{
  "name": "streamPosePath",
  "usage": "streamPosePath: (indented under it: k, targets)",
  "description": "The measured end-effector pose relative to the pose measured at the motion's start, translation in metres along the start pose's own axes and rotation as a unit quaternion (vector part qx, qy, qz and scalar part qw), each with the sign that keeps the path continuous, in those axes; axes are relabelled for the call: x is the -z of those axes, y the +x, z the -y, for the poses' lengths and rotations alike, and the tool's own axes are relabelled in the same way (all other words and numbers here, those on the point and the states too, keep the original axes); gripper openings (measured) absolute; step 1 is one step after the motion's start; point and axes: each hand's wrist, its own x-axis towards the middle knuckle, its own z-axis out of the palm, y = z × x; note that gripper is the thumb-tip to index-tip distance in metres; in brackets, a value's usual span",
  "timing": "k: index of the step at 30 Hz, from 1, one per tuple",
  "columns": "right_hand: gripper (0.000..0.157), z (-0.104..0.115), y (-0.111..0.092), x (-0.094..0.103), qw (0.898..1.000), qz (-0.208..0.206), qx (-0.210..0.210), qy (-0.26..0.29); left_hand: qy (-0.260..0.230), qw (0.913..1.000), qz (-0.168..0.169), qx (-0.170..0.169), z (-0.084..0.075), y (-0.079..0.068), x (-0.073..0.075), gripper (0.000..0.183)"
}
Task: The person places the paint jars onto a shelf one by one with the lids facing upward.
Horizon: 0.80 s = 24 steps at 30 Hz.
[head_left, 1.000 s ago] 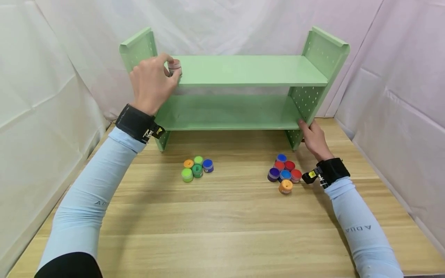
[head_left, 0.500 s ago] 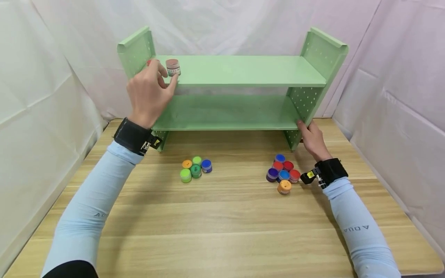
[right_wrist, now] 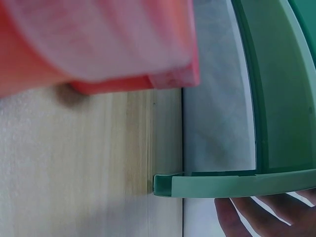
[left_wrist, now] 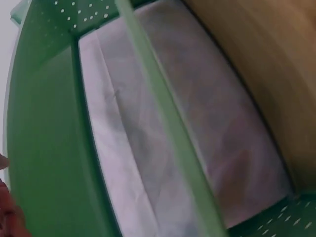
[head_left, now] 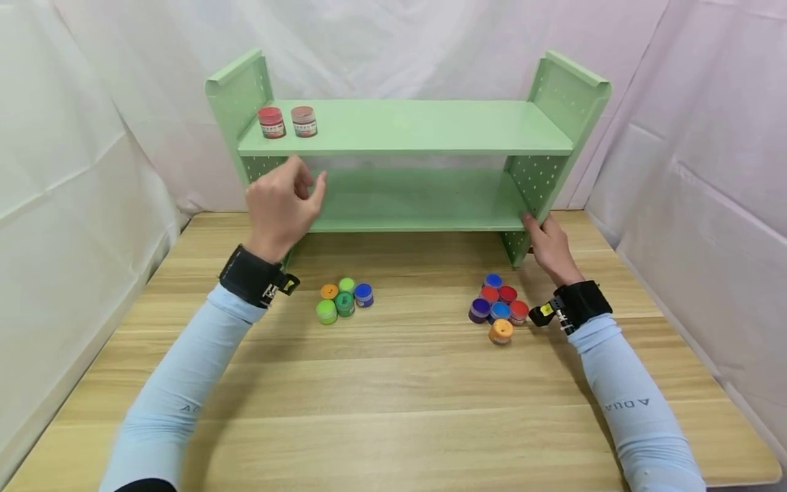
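Two small paint jars stand on the left end of the top board of a light green two-tier shelf (head_left: 406, 126): a red jar (head_left: 272, 123) and a duller pinkish-red jar (head_left: 304, 121). Below them, in front of the shelf's left side, my left hand (head_left: 283, 208) hangs in the air with bent fingers and nothing in them. My right hand (head_left: 552, 251) holds the shelf's right side panel (head_left: 535, 181) near the lower board, thumb in front. In the right wrist view its fingers (right_wrist: 266, 215) lie along the panel's outer face.
On the wooden table (head_left: 393, 396), a left cluster of jars includes a dark green jar (head_left: 345, 304) and a blue jar (head_left: 364, 294). Another cluster near my right wrist includes an orange jar (head_left: 501, 331) and a purple jar (head_left: 479, 310). White cloth (head_left: 393, 48) hangs around the table.
My left hand has let go of the pinkish-red jar on the top board and drawn back down toward me, uncovering the red jar beside it. The right hand keeps its hold.
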Motion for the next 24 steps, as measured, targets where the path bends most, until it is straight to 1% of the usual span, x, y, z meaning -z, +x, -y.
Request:
streamPosePath:
  k: [2,5,9,10,12,14,16,18,21,24]
  targets:
    - [0.066,0.0,-0.001,0.0,1.0,0.001,0.002,0.001,-0.015,0.9996,0.024,-0.004,-0.003,-0.01,-0.004,0.027]
    - [0.065,0.002,-0.001,0.0,1.0,0.003,0.002,0.003,-0.037,0.9979,0.052,-0.003,-0.006,-0.025,-0.011,0.026]
    - [0.064,0.004,-0.001,-0.001,1.0,-0.001,0.004,-0.002,-0.059,0.9946,0.085,-0.011,-0.004,-0.042,-0.02,0.023]
    - [0.064,0.005,-0.001,-0.001,1.0,-0.003,0.004,-0.003,-0.064,0.993,0.099,-0.013,-0.003,-0.046,-0.022,0.023]
    - [0.064,0.005,0.0,0.0,1.0,-0.006,0.005,-0.008,-0.072,0.9877,0.139,-0.013,-0.001,-0.053,-0.025,0.023]
    - [0.065,0.005,0.001,-0.001,1.0,-0.005,0.005,-0.008,-0.075,0.9787,0.191,-0.004,0.001,-0.059,-0.026,0.021]
    - [0.065,0.005,0.001,-0.001,1.0,-0.004,0.005,-0.008,-0.072,0.964,0.255,0.015,0.003,-0.065,-0.025,0.018]
    - [0.065,0.004,0.001,-0.001,1.0,-0.003,0.004,-0.007,-0.06,0.9438,0.323,0.032,0.005,-0.069,-0.025,0.016]
    - [0.065,0.003,0.001,-0.001,1.0,-0.002,0.002,-0.007,-0.05,0.9027,0.424,0.052,0.008,-0.072,-0.024,0.022]
    - [0.065,0.005,0.001,0.0,1.0,0.001,-0.001,-0.003,-0.058,0.8617,0.5,0.06,0.01,-0.073,-0.024,0.035]
